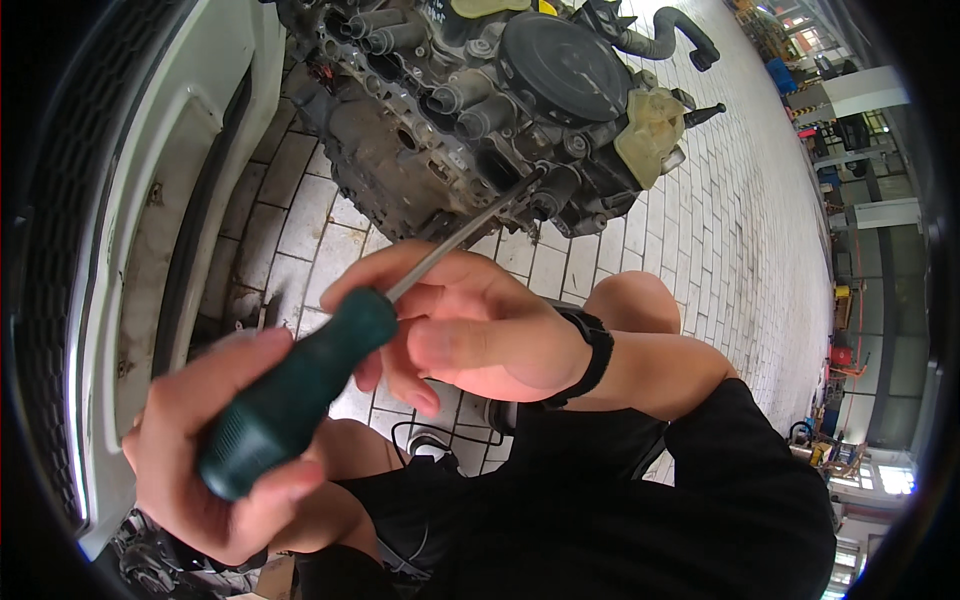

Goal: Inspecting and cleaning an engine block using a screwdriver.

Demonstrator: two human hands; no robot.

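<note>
The left hand is wrapped tight around the dark green handle of a screwdriver, thumb laid along its lower side, fingers curled behind it. One screwdriver only, and its thin metal shaft runs up and to the right, its tip reaching the lower edge of the engine; whether it sits in a screw there I cannot tell. The right hand lies across the shaft just past the handle, fingers loosely bent and half closed, steadying the steel rather than clenching it. On that wrist is one black watch.

The engine stands on the pale tiled floor, grimy grey metal with a round black cap on top. Two cloudy yellowish plastic reservoirs show on it, one at its right flank, one cut off by the top edge; their contents cannot be made out. One black hose curls off the top right.

To the left rises a white car bumper with a black grille beside it. Far right, along the wall, small red and yellow items sit too blurred to identify
</note>
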